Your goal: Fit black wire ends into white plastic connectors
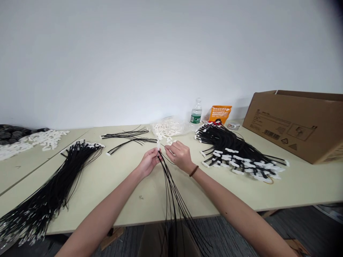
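Observation:
Near the middle of the table, my left hand (149, 161) is closed on a small white plastic connector (158, 145). Several thin black wires (171, 185) run from it down over the table's front edge. Just to the right, my right hand (180, 156) pinches one black wire (164, 146), its end close to the connector. Whether that end touches the connector I cannot tell. Behind my hands lies a clear plastic bag (174, 126) with white connectors, a few of them loose in front of it.
Bundled black wires (61, 175) lie at left, beside white connectors (48, 138) and dark pieces (18, 134). Finished-looking cables (230, 146) are heaped at right. Behind stand a water bottle (196, 112) and an orange packet (219, 114). A cardboard box (292, 125) occupies the far right.

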Demonstrator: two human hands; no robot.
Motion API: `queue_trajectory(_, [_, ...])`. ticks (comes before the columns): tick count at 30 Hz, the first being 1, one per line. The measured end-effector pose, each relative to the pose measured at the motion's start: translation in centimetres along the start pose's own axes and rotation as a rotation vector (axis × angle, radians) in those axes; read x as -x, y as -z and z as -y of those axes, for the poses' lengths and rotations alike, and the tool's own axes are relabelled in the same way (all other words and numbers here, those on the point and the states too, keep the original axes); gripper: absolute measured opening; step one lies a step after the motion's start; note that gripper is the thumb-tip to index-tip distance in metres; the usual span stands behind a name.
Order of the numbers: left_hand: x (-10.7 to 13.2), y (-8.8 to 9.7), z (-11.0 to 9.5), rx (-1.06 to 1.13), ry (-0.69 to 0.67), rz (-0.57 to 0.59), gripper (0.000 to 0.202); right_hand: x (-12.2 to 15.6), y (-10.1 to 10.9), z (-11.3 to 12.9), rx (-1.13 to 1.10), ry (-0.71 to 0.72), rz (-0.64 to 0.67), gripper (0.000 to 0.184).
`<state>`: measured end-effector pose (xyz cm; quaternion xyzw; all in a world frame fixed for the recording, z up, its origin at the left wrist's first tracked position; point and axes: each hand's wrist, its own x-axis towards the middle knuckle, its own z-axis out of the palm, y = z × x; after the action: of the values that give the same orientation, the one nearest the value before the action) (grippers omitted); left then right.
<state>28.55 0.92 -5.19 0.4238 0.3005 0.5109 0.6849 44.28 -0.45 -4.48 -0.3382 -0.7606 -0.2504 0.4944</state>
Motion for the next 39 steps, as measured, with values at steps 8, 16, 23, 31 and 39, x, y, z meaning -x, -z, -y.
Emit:
queue_trajectory(8, [0.09,-0.09,-0.07,0.005,-0.016,0.01,0.015,-0.1,0.07,0.01,0.037,0.021,-0.009,0.02])
queue_trajectory(16, [0.09,-0.04,0.05,-0.028,-0.056,0.009,0.023,-0.26,0.18,0.21,0.033,0.018,-0.05,0.017])
queue_trajectory(23, [0.31,-0.42,-0.17,-0.112,-0.146,-0.073,0.03,-0.38,0.15,0.51,-0.05,-0.07,0.02,0.019])
queue_trajectory(31, [0.05,-0.2,-0.03,-0.203,-0.193,-0.105,0.034,-0.38,-0.01,0.5,-0.22,-0.204,0.135,0.018])
queue_trajectory(39, [-0.02,-0.04,0.01,-0.269,-0.229,-0.111,0.033,-0.48,-0.21,0.39,-0.389,-0.294,0.141,0.018])
